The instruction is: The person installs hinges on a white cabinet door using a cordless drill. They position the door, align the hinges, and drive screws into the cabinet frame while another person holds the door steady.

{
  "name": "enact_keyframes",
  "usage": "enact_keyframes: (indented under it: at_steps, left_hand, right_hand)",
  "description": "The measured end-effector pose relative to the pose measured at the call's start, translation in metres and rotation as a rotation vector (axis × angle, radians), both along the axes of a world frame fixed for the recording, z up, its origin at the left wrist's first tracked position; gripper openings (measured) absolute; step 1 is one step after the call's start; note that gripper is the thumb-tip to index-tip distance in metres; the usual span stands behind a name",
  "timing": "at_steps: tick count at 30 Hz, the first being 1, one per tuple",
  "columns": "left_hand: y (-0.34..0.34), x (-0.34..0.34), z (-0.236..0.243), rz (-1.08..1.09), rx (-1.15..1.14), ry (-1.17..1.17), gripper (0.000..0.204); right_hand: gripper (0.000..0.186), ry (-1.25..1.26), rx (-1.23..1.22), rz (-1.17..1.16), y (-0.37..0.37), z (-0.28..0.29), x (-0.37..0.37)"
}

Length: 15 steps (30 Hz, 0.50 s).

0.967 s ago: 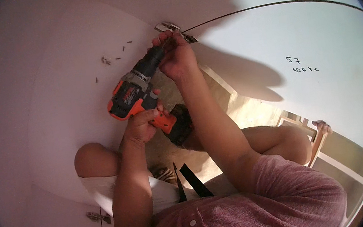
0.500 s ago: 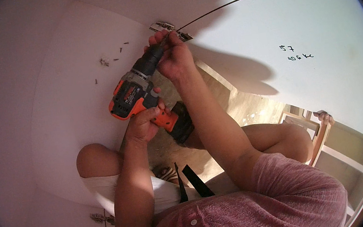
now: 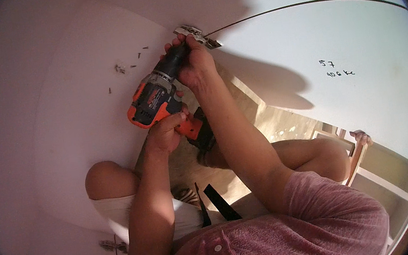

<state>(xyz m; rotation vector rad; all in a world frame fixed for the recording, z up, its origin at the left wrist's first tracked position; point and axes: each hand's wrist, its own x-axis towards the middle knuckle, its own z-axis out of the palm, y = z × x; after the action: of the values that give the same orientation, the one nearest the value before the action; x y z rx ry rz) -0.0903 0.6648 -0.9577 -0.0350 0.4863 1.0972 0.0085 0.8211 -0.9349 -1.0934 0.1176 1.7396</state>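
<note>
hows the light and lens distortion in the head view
Head view: brightest on the white panel at right, dimmer around the drill, soft-edged shadow on that panel; head view again: fisheye bows the dark seam, corners black.

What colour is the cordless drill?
The drill is black, orange and grey; head view shows it best.

The drill (image 3: 152, 100) has a casing that looks like plastic to me, matt black against smooth orange. At its far end, the hinge (image 3: 213, 42) shows the shine of bare metal. The screws (image 3: 139, 55) look like dull, dark metal; the left panel (image 3: 72, 92) is smooth and matt, while the right panel (image 3: 365, 31) is smooth and pale. The floor (image 3: 288, 125) looks like wood. On the near side, the shirt (image 3: 288, 234) is fuzzy cloth, its buttons (image 3: 218, 248) smooth and plastic-looking.
</note>
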Motion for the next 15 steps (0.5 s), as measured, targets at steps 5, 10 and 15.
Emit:
enact_keyframes:
  at_steps: [5, 10, 15]
  left_hand:
    - [0.001, 0.007, -0.006, 0.003, -0.015, 0.002, 0.052]
    - [-0.004, 0.014, -0.011, 0.037, -0.02, 0.009, 0.052]
    - [-0.014, 0.008, -0.01, -0.002, -0.038, 0.029, 0.048]
  right_hand:
    - [0.025, -0.036, -0.018, 0.002, 0.003, 0.003, 0.001]
    - [0.024, -0.147, -0.047, 0.066, 0.004, 0.005, 0.005]
    - [0.025, -0.143, -0.055, 0.027, -0.004, 0.005, 0.004]
